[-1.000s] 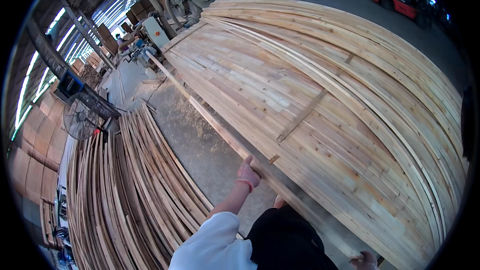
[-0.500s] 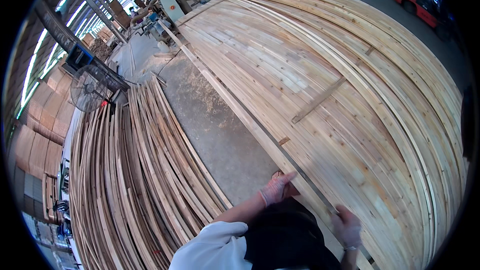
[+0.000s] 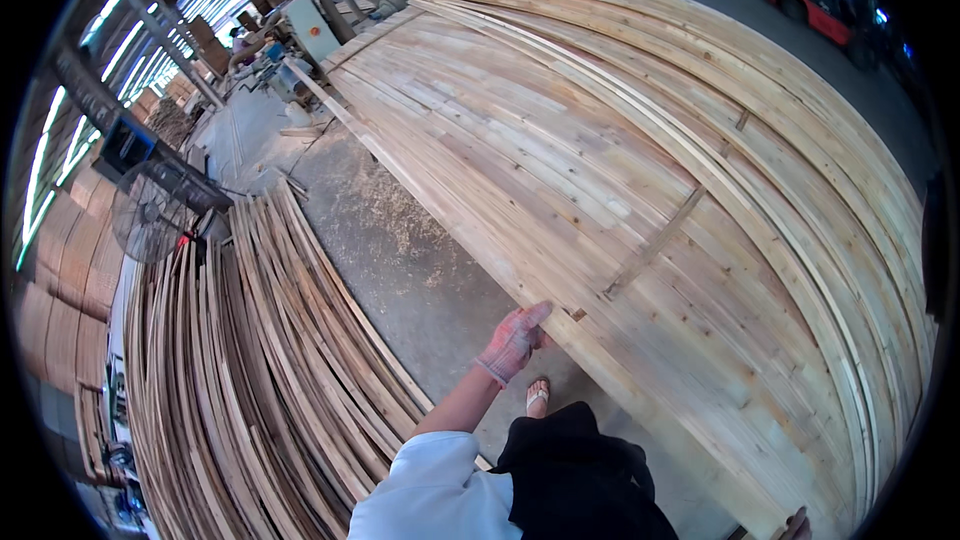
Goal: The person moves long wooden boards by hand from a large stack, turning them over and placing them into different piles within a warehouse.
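Observation:
A long pale wooden strip (image 3: 462,245) runs along the near left edge of a wide layer of boards (image 3: 560,170), lying against its neighbours. My left hand (image 3: 515,342), in a pinkish work glove, is closed on the strip's outer edge, thumb toward the top face. At the bottom right, my right hand (image 3: 798,524) shows only its bunched fingers at the same strip; the rest is out of the picture. Close to my left hand, a small dark wood piece (image 3: 578,315) sits on the boards. A darker flat slat (image 3: 655,243) lies crosswise farther in.
A pile of long narrow strips (image 3: 270,340) lies on the left, beyond a floor gap with sawdust (image 3: 395,220). A standing fan (image 3: 150,215) and a machine with a grey control box (image 3: 312,28) are farther off. A red forklift (image 3: 810,0) stands at the far right.
The dark gap between the strip and the other boards has closed. My right hand has moved down and right toward the picture's edge; my left hand has shifted slightly up and left.

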Action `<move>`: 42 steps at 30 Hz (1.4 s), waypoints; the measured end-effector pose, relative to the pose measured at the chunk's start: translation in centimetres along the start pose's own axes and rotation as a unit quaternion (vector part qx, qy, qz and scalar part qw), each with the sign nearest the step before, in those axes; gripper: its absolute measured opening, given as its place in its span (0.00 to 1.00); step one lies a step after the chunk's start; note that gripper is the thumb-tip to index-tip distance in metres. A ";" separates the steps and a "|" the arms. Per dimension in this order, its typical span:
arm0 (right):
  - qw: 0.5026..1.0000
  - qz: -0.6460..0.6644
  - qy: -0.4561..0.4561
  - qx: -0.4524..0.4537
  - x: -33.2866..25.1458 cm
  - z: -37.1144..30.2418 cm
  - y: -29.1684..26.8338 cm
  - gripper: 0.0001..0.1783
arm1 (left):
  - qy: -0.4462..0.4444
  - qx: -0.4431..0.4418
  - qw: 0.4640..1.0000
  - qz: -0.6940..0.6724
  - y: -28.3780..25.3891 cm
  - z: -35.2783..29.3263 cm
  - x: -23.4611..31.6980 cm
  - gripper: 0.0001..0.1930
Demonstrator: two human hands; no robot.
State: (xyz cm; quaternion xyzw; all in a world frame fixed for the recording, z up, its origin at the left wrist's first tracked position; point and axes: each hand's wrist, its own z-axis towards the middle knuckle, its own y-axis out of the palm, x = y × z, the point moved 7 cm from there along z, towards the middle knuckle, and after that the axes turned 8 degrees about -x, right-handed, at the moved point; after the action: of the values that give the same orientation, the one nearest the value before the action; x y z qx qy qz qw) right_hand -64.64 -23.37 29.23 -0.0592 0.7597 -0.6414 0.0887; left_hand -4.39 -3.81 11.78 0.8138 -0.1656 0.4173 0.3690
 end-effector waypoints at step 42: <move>0.960 0.158 -0.180 -0.145 -35.0 13.5 15.5 0.23 | -0.001 0.087 0.989 -0.117 -19.7 12.5 3.4 0.21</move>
State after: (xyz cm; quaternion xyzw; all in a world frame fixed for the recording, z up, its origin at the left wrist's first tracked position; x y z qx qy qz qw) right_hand -27.24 -26.58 13.84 -0.0654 0.8157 -0.4811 0.3144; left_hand 15.91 0.34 0.67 0.8571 -0.0329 0.3834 0.3425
